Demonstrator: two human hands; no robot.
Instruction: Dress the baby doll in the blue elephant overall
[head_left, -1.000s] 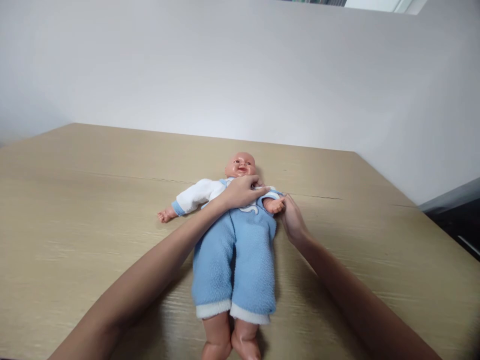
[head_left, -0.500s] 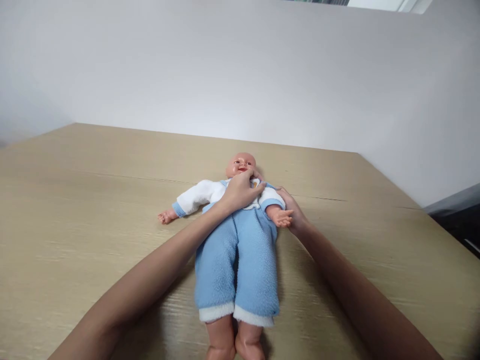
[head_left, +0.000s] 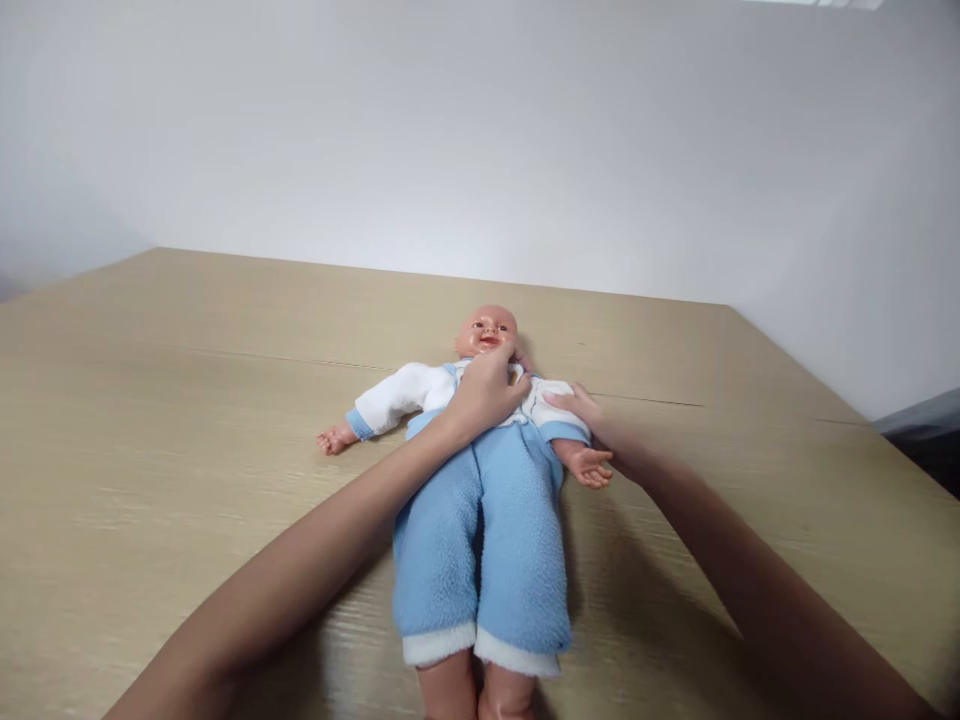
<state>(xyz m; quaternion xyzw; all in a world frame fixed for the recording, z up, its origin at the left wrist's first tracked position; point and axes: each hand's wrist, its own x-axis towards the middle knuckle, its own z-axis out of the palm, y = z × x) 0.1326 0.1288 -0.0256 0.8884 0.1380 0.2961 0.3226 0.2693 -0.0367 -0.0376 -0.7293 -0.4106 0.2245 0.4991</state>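
Observation:
A baby doll (head_left: 489, 325) lies on its back with its head away from me and its arms spread. It wears a white top with blue cuffs and fluffy blue trousers (head_left: 439, 550) with white hems. My left hand (head_left: 489, 392) is closed at the collar of the doll's top, just under the chin; its fingertips are partly hidden. On the right side, my right hand (head_left: 596, 418) grips the white sleeve (head_left: 551, 402), thumb on top and fingers out of sight behind the arm. The doll's bare feet run out of the picture's lower edge.
The doll rests on a light wooden table (head_left: 187, 420) with a thin seam across it. A pale wall (head_left: 450, 140) stands behind the far edge. Something dark (head_left: 926, 435) shows beyond the table's right edge.
My right hand has moved from behind the doll's arm to hold the sleeve, and that arm has shifted outward to the right. My left hand stays at the collar.

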